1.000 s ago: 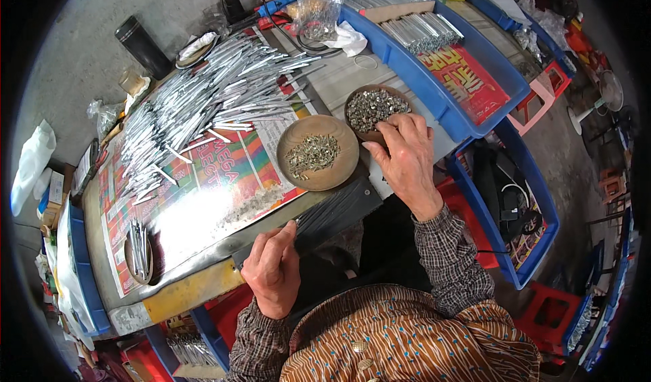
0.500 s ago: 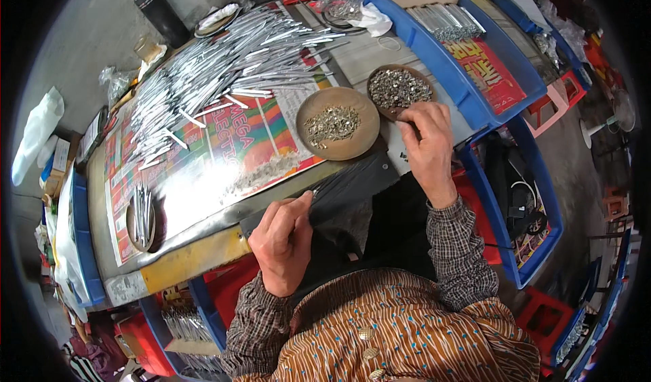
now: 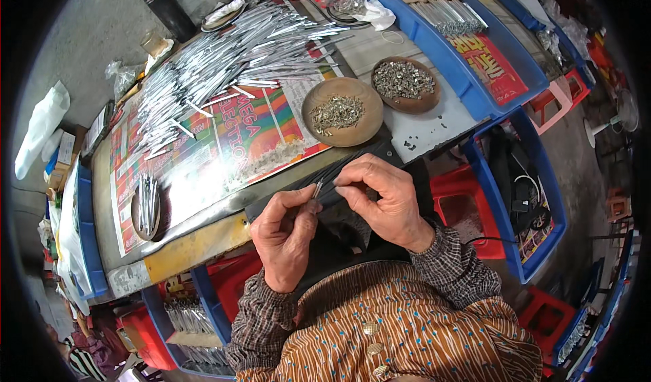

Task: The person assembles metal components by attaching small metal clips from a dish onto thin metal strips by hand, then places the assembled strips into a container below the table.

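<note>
My left hand (image 3: 288, 233) is closed, pinching a thin shiny metal piece (image 3: 317, 189) between thumb and forefinger. Close to its tip is my right hand (image 3: 386, 202), with thumb and forefinger brought together; whatever it grips is too small to make out. Both hands are over the dark front edge of the table. Just beyond them stands a round wooden dish (image 3: 370, 115) of small brass-coloured parts (image 3: 336, 113). To its right, a brown bowl (image 3: 411, 108) holds small silvery parts (image 3: 405, 82).
A wide heap of slim silver rods (image 3: 224, 63) covers the far left of the table. More rods (image 3: 148, 202) stand in a small oval dish at the left. A blue tray (image 3: 468, 94) borders the right side. Several dark bits (image 3: 410, 143) lie near the brown bowl.
My right hand has come from the brown bowl, left and nearer, to beside my left hand. My left hand still pinches the metal piece. The view has shifted slightly.
</note>
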Demonstrator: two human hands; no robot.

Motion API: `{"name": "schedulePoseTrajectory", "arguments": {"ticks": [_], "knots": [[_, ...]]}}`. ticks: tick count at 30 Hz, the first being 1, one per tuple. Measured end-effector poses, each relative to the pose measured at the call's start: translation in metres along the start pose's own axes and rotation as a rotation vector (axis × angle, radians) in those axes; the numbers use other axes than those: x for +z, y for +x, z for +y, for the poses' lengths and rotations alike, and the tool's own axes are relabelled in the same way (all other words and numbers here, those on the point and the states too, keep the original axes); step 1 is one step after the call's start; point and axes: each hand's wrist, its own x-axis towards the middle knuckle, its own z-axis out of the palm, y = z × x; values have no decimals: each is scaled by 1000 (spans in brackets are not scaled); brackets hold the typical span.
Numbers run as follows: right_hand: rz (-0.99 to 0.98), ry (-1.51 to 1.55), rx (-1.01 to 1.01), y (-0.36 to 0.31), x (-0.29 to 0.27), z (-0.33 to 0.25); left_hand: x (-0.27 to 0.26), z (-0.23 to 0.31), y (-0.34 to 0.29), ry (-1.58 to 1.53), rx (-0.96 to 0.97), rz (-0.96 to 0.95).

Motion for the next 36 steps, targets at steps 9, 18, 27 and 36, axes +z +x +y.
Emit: {"name": "schedulePoseTrajectory", "arguments": {"ticks": [9, 18, 27, 36], "knots": [[-50, 142, -5, -4, 9, -5, 2, -2, -3, -106, 0, -11], [-66, 174, 38, -6, 10, -7, 3, -4, -7, -97, 4, -45], [-64, 320, 166, -8, 9, -7, 5, -3, -7, -176, -53, -67], [-70, 296, 221, -5, 5, -4, 5, -5, -7, -238, -76, -68]]}}
